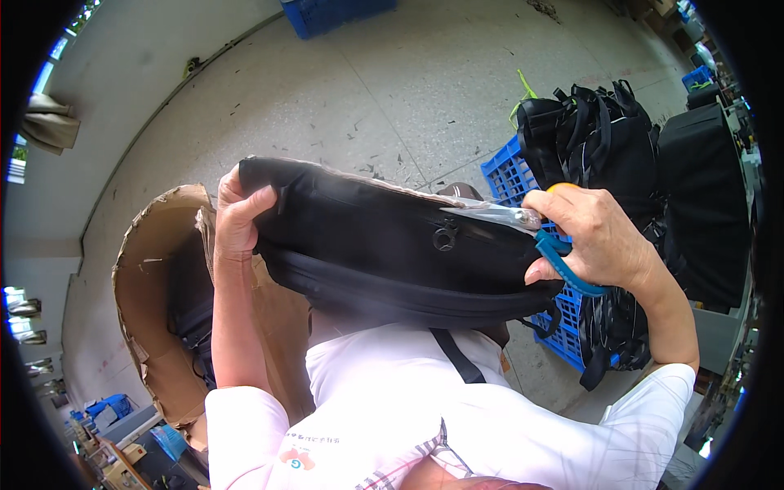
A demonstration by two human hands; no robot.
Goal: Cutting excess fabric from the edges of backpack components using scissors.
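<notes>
Mid-frame, black fabric bag (367, 224) pinched by left hand (237, 219) could be nicked if blue-handled metal scissors (528, 218), gripped by right hand (603, 235), slip.

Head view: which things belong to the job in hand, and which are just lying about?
In use, judging by the hands:
- black bag, held by the left hand
- teal-handled scissors, in the right hand

Apparently lying about:
- cardboard box
- blue crate
- piled black bags
- blue container, top edge of picture
</notes>
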